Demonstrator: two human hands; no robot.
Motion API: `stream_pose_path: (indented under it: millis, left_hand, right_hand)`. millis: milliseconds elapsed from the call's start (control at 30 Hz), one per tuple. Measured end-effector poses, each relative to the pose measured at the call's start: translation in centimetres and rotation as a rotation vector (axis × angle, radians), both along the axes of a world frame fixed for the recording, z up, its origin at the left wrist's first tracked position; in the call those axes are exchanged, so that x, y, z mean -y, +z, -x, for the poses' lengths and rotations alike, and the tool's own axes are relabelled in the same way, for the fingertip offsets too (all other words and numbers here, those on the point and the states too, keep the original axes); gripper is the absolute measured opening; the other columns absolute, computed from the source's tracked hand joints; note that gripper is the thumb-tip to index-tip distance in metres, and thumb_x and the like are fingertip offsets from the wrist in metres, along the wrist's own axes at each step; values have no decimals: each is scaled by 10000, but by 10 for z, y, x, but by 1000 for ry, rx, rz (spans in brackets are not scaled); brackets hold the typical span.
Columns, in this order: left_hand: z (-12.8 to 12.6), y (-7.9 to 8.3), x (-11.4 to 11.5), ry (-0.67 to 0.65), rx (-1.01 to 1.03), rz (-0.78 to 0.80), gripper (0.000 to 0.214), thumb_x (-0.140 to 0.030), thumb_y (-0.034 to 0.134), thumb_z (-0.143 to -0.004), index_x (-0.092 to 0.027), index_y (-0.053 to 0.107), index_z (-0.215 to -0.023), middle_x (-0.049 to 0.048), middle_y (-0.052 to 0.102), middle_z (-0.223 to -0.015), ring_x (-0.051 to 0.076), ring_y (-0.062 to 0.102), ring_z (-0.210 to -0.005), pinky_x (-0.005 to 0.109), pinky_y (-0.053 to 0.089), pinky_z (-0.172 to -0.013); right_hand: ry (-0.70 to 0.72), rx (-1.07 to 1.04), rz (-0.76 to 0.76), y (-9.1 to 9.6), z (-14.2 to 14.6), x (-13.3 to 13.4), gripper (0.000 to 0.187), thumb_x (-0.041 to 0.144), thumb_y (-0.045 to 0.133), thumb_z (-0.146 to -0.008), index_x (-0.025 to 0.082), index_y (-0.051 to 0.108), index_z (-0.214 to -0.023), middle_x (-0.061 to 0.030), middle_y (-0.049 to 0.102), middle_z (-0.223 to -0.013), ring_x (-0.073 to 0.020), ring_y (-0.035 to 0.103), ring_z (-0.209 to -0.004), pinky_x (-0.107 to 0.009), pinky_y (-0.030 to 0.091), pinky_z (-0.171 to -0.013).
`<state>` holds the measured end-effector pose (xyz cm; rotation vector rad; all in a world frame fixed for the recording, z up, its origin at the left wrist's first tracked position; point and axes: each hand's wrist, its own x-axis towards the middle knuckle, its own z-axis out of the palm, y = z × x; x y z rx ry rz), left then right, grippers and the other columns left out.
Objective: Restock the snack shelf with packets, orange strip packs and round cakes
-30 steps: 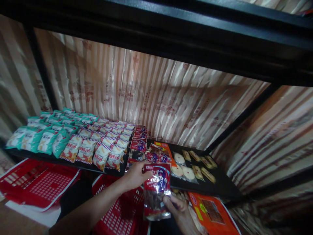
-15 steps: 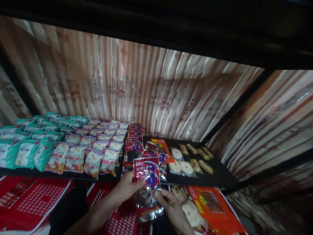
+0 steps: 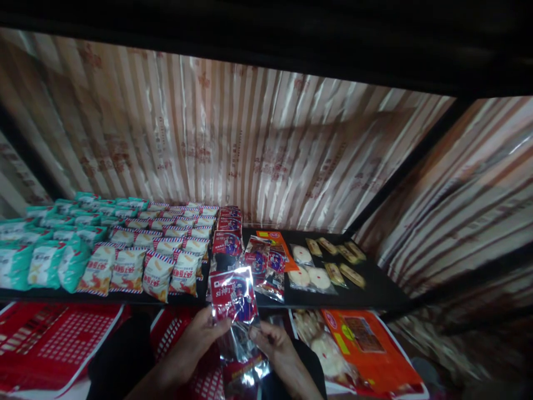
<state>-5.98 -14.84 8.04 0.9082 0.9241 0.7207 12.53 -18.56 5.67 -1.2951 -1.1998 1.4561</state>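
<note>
Between both hands is a shiny red and dark snack packet with a cartoon figure, held upright in front of the shelf's front edge. My left hand grips its left side, thumb across the front. On its right side my right hand pinches the edge between thumb and fingers. Similar red packets stand in a row on the shelf just behind, and a few lie loosely beside them. Part of the held packet's lower half is blurred by glare.
The black shelf carries teal bags and white striped bags on the left. Round white packs and small golden packs lie right. Below are red baskets and an orange package. A dark beam crosses overhead.
Both hands have drawn the packet left and slightly down, away from the loose red packets, which now show more fully. The view has shifted slightly.
</note>
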Motion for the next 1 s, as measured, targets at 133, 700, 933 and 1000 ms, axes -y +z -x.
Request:
stream_pose_path:
  millis: [133, 700, 933, 1000]
  left_hand:
    - [-5, 3, 0, -4, 5, 0, 438, -436, 683, -664, -175, 609, -1007, 58, 678, -970, 241, 606, -943, 345, 444, -843]
    - [-33, 30, -81, 93, 42, -89, 405, -272, 656, -675, -171, 515, -1042, 29, 663, -807, 142, 624, -698, 238, 474, -620]
    - [-48, 51, -150, 186, -85, -112, 302, -82, 550, -722, -169, 533, -1011, 3, 650, -759, 93, 593, -585, 187, 469, -532]
    - [-51, 54, -171, 217, -96, -153, 327, -54, 538, -713, -166, 543, -1021, 15, 661, -797, 101, 609, -626, 190, 486, -561]
  right_hand:
    - [-1, -29, -15, 8, 1, -8, 416, 566, 602, -704, 155, 647, -662, 15, 553, -595, -101, 470, -568, -214, 364, -586]
    - [-238, -95, -15, 40, -11, -92, 433, 558, 700, -592, 172, 618, -772, 14, 611, -594, -117, 538, -514, -233, 418, -503]
    - [-279, -60, -122, 58, -12, -157, 624, 524, 686, -595, 204, 547, -1112, 4, 664, -686, -151, 578, -519, -255, 433, -471]
    - [-301, -20, -163, 60, -12, -178, 665, 490, 659, -632, 206, 482, -1206, -4, 674, -731, -160, 590, -540, -264, 447, -486]
